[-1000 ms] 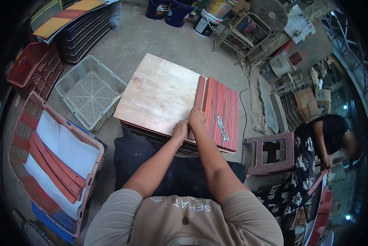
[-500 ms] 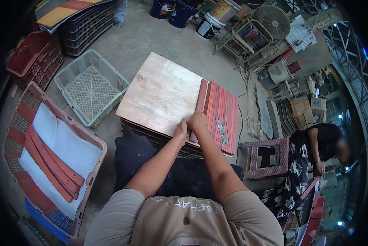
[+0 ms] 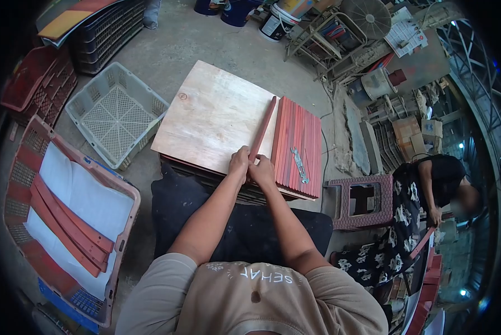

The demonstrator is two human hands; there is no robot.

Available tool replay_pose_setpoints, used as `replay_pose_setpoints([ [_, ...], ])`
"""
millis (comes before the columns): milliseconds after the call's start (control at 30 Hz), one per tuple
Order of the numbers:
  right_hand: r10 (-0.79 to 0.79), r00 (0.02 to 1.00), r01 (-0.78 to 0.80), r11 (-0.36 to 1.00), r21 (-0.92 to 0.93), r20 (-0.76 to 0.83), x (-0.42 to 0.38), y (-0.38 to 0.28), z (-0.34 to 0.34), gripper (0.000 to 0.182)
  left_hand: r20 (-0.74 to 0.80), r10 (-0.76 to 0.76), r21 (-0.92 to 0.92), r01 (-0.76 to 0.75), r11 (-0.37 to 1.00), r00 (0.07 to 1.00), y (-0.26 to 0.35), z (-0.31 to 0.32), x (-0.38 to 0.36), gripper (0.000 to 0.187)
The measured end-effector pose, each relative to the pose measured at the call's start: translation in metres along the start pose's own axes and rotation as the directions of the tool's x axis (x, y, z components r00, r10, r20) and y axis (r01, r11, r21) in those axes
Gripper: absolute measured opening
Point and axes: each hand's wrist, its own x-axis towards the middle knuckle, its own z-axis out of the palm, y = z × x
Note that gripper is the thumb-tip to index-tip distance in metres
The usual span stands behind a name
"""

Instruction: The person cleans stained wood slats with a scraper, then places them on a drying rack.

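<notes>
A single reddish wooden slat (image 3: 264, 126) is tilted over the plywood board (image 3: 211, 114), its near end in my hands. My left hand (image 3: 239, 163) is closed around that end. My right hand (image 3: 262, 169) is closed against the same end, with its fingertips partly hidden. To the right, a row of similar red slats (image 3: 287, 131) lies side by side on the board. A metal wrench (image 3: 300, 166) and a thin piece beside it rest on top of the row.
A white crate (image 3: 116, 114) and a red crate (image 3: 130, 195) holding curved red pieces (image 3: 66, 223) stand at left. A woven-pattern stool (image 3: 381, 202) stands at right. Beyond it a bent-over person (image 3: 443, 181) holds a red strip. Buckets (image 3: 234, 14) and a fan (image 3: 365, 19) are behind.
The slat that lay beside the row has moved left and now slants away from it. Both my hands have shifted slightly left with it.
</notes>
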Motion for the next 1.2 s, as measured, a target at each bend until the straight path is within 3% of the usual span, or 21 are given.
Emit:
replay_pose_setpoints([
  [33,0.011,1.0,-0.012,0.999,0.053,0.007,0.001,0.002,0.002,0.043,0.036,-0.011,0.002,0.011,1.0,0.999,0.0,0.0,-0.001,0.045],
  [133,-0.025,0.996,0.024,1.0,0.004,0.091,0.0,0.009,0.0,0.039,0.16,0.196,0.448,-0.249,0.859,0.967,0.001,-0.006,0.0,0.043],
  [233,-0.119,0.985,0.128,0.99,-0.064,0.128,-0.005,0.01,-0.003,0.035,0.121,0.294,0.56,-0.31,0.768,0.948,-0.007,0.003,-0.002,0.041],
  [333,-0.175,0.971,0.148,0.975,-0.163,-0.165,-0.019,0.001,-0.014,0.039,0.175,0.385,0.596,-0.409,0.691,0.906,-0.004,0.003,-0.008,0.046],
  [367,-0.088,0.982,0.06,0.985,-0.16,-0.169,-0.021,-0.003,-0.02,0.05,0.205,0.4,0.667,-0.426,0.611,0.893,-0.003,0.003,-0.011,0.047],
  [467,-0.043,0.968,-0.053,0.928,-0.368,-0.246,-0.015,0.023,-0.01,0.057,0.32,0.419,0.802,-0.478,0.357,0.85,0.004,0.005,-0.033,0.049],
  [567,-0.073,0.964,-0.025,0.933,-0.36,-0.255,-0.016,0.038,0.002,0.051,0.451,0.411,0.826,-0.545,0.144,0.792,0.004,0.008,-0.044,0.047],
  [667,-0.093,0.962,-0.019,0.916,-0.4,-0.258,-0.012,0.043,0.01,0.045,0.46,0.473,0.835,-0.548,0.058,0.751,-0.008,0.006,-0.036,0.045],
  [800,-0.178,0.961,0.085,0.918,-0.387,-0.21,-0.014,0.034,0.003,0.039,0.424,0.487,0.814,-0.558,0.165,0.763,-0.008,0.006,-0.029,0.044],
  [833,-0.248,0.932,0.122,0.902,-0.414,-0.265,-0.016,0.033,0.007,0.038,0.409,0.487,0.804,-0.557,0.208,0.772,-0.007,0.006,-0.028,0.044],
  [933,-0.201,0.964,0.156,0.958,-0.243,-0.173,-0.016,0.028,0.011,0.039,0.355,0.502,0.786,-0.543,0.297,0.789,-0.004,0.004,-0.022,0.044],
  [1067,-0.229,0.94,0.17,0.957,-0.233,-0.253,-0.016,0.024,0.017,0.028,0.285,0.527,0.772,-0.518,0.368,0.8,0.002,0.001,-0.023,0.042],
  [1200,-0.155,0.969,0.101,0.96,-0.262,-0.195,-0.007,0.025,0.02,0.025,0.23,0.516,0.772,-0.478,0.419,0.825,0.021,-0.003,-0.029,0.044],
])
